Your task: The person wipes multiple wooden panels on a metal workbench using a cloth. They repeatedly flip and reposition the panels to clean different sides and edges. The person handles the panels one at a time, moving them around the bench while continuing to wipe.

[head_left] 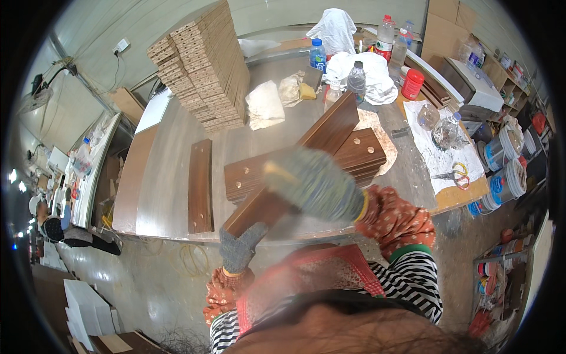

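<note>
My left hand (pixel 239 245), in a grey knit glove, grips the near end of a dark brown wooden board (pixel 259 209). The board slants away to the right, its far end raised across a stack of similar brown boards (pixel 365 150) with round holes near their ends. Over the middle of the held board is my right hand (pixel 318 183), also gloved and smeared by motion. A pale yellowish patch shows at its fingertips; I cannot make out whether it is something held. Another brown board (pixel 201 186) lies apart on the table to the left.
A tall stack of particleboard panels (pixel 200 65) stands at the table's back left. White cloths (pixel 265 105), plastic bottles (pixel 356 79) and a red jar (pixel 412 84) are behind the boards. Scissors (pixel 457 175) lie at the right edge. Buckets (pixel 507 144) stand beyond; another person (pixel 73 233) is far left.
</note>
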A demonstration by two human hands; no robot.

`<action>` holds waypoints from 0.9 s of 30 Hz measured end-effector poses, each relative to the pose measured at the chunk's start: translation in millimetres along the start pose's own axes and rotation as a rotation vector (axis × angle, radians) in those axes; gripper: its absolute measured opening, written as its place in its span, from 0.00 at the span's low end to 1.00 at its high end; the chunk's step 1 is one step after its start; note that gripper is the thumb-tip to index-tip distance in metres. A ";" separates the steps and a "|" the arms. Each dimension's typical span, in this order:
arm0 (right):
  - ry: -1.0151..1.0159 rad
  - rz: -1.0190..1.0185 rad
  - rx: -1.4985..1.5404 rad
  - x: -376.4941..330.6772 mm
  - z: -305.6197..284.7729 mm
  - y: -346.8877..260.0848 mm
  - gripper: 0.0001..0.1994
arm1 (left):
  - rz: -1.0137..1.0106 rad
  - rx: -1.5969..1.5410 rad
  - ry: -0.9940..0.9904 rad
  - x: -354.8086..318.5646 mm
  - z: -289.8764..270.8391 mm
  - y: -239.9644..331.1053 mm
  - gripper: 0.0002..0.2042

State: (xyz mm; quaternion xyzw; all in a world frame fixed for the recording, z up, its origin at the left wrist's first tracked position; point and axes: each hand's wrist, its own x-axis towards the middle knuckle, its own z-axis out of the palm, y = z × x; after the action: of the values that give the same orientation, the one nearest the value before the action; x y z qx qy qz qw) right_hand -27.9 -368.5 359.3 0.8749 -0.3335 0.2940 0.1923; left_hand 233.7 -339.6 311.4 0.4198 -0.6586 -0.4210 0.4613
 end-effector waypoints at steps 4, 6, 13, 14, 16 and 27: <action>0.093 0.193 -0.281 -23.1 -14.8 77.9 0.20 | 0.462 0.525 0.042 -2.8 -17.5 -16.6 0.19; 0.087 0.273 -0.319 -25.8 -24.9 96.3 0.20 | 0.533 0.585 0.078 -4.0 -21.6 -26.6 0.20; 0.087 -0.037 -0.155 -5.2 -7.7 4.8 0.21 | 0.662 0.740 0.063 -9.0 -28.7 -43.7 0.21; 0.151 -0.002 -0.126 -4.9 -1.7 -0.7 0.21 | 0.666 0.748 0.062 -9.2 -31.1 -43.7 0.22; 0.056 0.000 -0.172 -10.9 3.6 6.8 0.21 | 0.350 0.588 0.028 -9.5 -36.7 -44.4 0.24; 0.183 0.401 -0.151 -29.5 -35.7 111.0 0.18 | 0.385 0.485 0.181 -25.4 -49.4 -110.8 0.17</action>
State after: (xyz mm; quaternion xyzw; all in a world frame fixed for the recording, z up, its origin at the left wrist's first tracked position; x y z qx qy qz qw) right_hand -136.8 -413.7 382.8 0.7438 -0.5030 0.3787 0.2245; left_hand 305.0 -356.4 211.5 0.4208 -0.7636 -0.1176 0.4754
